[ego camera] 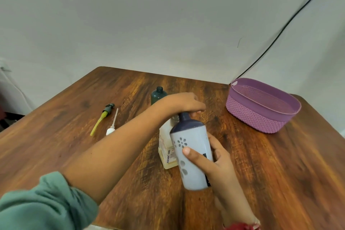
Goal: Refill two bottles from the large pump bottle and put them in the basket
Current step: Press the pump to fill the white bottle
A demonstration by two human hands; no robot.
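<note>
My right hand [221,162] grips a pale lavender bottle [194,136] with a dark purple shoulder and open neck, tilted and lifted just above the table. Right behind it stands the large pump bottle [166,148], yellowish with a white label. My left hand [183,102] reaches across and curls down over the top of the large bottle, hiding its pump head, with fingertips beside the lavender bottle's neck. A small dark green bottle [158,95] stands open further back. The purple woven basket [261,117] sits at the far right and looks empty.
Two removed pump tops lie on the wooden table [280,173] at the left: a green one with a yellow tube [104,116] and a white one [111,129]. A black cable [280,31] runs down the wall behind the basket.
</note>
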